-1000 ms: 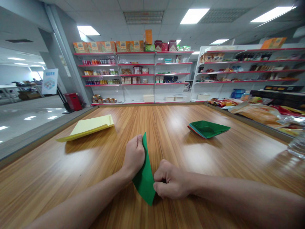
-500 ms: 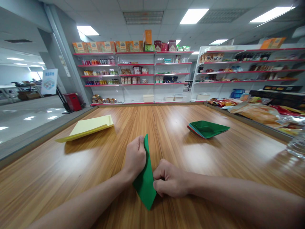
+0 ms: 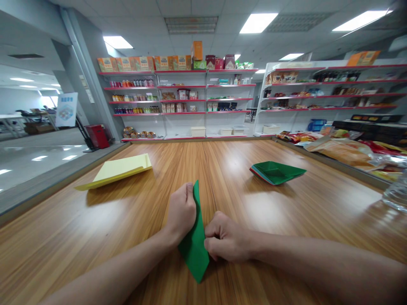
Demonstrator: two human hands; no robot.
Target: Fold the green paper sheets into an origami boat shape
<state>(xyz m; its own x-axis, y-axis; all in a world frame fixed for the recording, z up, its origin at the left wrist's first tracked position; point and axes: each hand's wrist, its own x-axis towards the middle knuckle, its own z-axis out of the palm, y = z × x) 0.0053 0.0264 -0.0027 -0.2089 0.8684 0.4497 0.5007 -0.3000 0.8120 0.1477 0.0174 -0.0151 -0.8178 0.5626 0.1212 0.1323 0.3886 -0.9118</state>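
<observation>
A folded sheet of green paper (image 3: 196, 250) lies near the front of the wooden table, its long edge running away from me. My left hand (image 3: 181, 209) is closed on the paper's far part, thumb on top and the other fingers hidden from view. At the paper's right edge, my right hand (image 3: 227, 237) is closed with bent fingers and thumb pinching that edge. Farther off on the right rests a stack of folded papers (image 3: 278, 171), green on top with blue and red layers below. On the left sits a pale yellow folded paper (image 3: 122, 169).
The wooden table (image 3: 127, 262) has a raised rim. Past its right rim are snack packets (image 3: 337, 150) and a clear plastic container (image 3: 396, 192). Shelves (image 3: 182, 112) of boxes and bottles stand behind; a red box (image 3: 97, 136) is on the floor at left.
Almost nothing differs. The green paper and my left hand sit very slightly lower in view; both hands keep their hold.
</observation>
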